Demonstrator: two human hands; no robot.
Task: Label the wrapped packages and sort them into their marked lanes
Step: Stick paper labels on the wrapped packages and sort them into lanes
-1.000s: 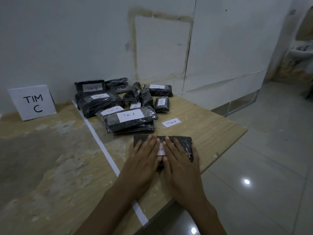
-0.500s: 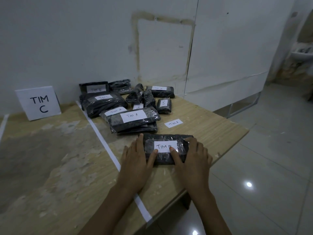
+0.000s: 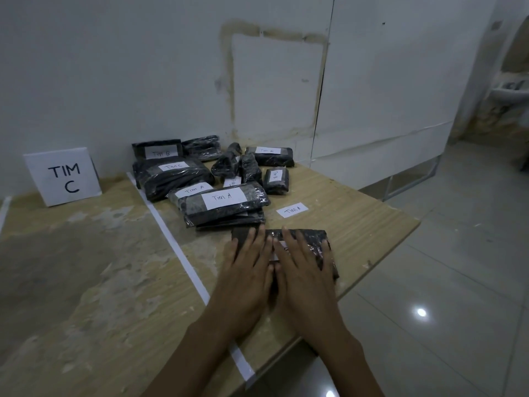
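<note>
Near the table's (image 3: pixel 357 224) front edge, right of the white tape line (image 3: pixel 171 245), the left hand (image 3: pixel 249 270) and right hand (image 3: pixel 303 276) are pressing flat on a black wrapped package (image 3: pixel 317 239), fingers straight and side by side, mostly covering its white label (image 3: pixel 284 246). Behind it, a loose TIM A slip (image 3: pixel 292 209) is lying beside the labelled pile (image 3: pixel 223 202)

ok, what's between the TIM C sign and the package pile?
Head view: the white tape line runs between the TIM C sign and the package pile, on worn tabletop. Nothing else sits in that gap.
</note>
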